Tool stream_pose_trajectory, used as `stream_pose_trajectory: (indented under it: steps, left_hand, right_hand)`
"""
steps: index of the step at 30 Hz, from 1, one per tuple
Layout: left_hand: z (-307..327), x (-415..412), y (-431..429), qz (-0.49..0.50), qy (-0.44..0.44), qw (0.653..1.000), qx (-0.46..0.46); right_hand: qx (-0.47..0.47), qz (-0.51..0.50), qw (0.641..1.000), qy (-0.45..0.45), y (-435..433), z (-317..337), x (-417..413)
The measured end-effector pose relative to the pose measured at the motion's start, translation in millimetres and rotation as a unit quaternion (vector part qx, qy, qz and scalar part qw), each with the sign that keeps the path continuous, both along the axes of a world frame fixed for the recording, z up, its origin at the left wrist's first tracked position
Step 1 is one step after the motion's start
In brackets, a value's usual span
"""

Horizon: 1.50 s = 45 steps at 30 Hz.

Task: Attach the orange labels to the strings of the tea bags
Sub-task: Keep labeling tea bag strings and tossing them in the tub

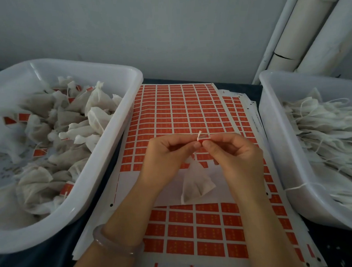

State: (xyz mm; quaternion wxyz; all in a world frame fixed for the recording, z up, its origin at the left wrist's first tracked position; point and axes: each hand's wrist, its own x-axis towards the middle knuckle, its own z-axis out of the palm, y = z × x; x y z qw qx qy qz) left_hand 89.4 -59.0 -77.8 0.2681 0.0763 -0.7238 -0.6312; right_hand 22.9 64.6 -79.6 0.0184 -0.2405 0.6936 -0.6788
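Note:
My left hand (166,156) and my right hand (234,153) meet fingertip to fingertip above the label sheet (182,113). Between them they pinch a small orange label (200,141) folded around the white string (199,134) of a tea bag. The string's end sticks up above the fingers. The tea bag (195,185), a white pyramid pouch, hangs below the hands and rests on a bare strip of the sheet. The sheet carries rows of orange labels, with an emptied band under my hands.
A white tub (114,124) on the left holds several tea bags with orange labels on their strings. A white tub (276,149) on the right holds several unlabelled bags with loose strings. More label sheets lie stacked underneath. White pipes (300,37) rise at the back right.

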Motion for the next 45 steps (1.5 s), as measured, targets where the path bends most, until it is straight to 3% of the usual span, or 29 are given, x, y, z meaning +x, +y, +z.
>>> stream_pose_trajectory:
  steps: [23, 28, 36, 40, 45]
  left_hand:
    - [-3, -1, 1, -0.006, -0.012, 1.000, -0.019]
    - [-7, -3, 8, 0.047, -0.008, 0.992, -0.121]
    - [-12, -6, -2, 0.081, 0.000, 0.991, -0.107]
    - [-16, -8, -12, 0.113, -0.005, 0.992, -0.048]
    - [-17, -10, -26, 0.131, 0.041, 0.974, 0.180]
  right_hand:
    - [-0.010, -0.003, 0.999, -0.047, 0, -4, -4]
    - [0.027, -0.004, 0.999, 0.027, -6, -9, 1]
    - [0.027, 0.050, 0.998, -0.030, -6, -12, -3]
    - [0.171, 0.105, 0.978, 0.057, -14, -18, 4]
    - [0.127, 0.027, 0.987, 0.089, -33, -9, 11]
